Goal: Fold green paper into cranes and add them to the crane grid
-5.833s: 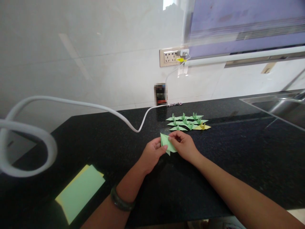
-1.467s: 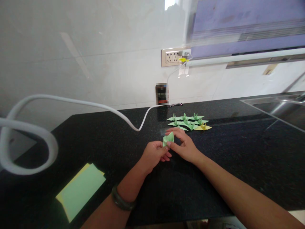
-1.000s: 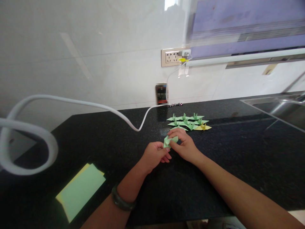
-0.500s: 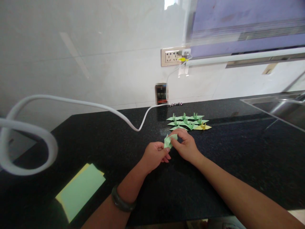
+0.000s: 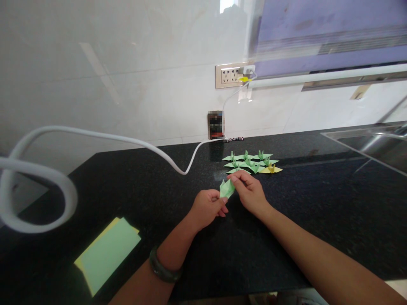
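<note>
My L hand [image 5: 208, 207] clamps the folded green paper [image 5: 226, 189] by its lower end, my R hand [image 5: 251, 192] pinches its upper R edge, all over the blk counter [image 5: 241, 258], just nearer me vs. the paper cranes [image 5: 249, 162].

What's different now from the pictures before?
The green paper looked wide and flat at first; now it looks narrower, with raised folds. The right hand moved from its middle to its upper right edge; the left hand still holds its lower edge. The paper cranes and paper stack stayed put.
</note>
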The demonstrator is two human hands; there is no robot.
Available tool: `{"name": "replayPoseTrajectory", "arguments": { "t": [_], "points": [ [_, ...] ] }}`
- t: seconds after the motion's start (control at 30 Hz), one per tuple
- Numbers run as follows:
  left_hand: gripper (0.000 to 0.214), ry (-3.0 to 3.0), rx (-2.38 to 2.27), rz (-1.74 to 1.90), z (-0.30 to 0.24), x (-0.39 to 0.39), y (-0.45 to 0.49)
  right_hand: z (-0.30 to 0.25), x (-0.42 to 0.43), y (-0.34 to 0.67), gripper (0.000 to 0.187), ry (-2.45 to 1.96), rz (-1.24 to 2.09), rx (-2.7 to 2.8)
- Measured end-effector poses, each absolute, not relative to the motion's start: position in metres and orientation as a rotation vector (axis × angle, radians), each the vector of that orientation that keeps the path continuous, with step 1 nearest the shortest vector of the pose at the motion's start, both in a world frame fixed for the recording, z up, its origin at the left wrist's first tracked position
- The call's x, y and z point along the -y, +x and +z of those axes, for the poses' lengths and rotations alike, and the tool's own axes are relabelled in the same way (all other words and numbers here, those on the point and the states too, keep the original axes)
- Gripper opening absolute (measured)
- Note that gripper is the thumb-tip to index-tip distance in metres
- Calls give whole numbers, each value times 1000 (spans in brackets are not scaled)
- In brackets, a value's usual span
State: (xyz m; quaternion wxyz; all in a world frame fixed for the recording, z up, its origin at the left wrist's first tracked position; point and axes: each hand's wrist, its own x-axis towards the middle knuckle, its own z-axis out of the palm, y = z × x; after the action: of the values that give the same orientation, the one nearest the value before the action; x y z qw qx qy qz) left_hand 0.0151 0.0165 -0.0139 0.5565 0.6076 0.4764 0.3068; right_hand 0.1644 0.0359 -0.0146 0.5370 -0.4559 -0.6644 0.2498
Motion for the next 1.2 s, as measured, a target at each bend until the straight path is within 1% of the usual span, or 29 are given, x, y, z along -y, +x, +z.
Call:
{"name": "replayPoseTrajectory", "arguments": {
  "t": [0.23,0.47,0.73,0.97,1.1,1.2],
  "points": [
    [18,1351,-1166,763,-11,-17,17,-14,-40,168,26,-1104,721,1410],
    [21,1251,-1170,856,-10,-20,17,-13,-34,162,17,-984,889,1587],
    [25,1257,-1131,847,-8,-19,16,-10,-31,164,17,-939,724,1736],
    [25,1269,-1066,833,-7,-19,14,-7,-36,168,18,-906,799,1767],
    [28,1388,-1147,875,-12,-20,15,-10,-35,165,21,-976,751,1726],
    [25,1528,-1182,878,-19,-20,15,-13,-32,160,20,-1000,727,1722]
  ]
}}
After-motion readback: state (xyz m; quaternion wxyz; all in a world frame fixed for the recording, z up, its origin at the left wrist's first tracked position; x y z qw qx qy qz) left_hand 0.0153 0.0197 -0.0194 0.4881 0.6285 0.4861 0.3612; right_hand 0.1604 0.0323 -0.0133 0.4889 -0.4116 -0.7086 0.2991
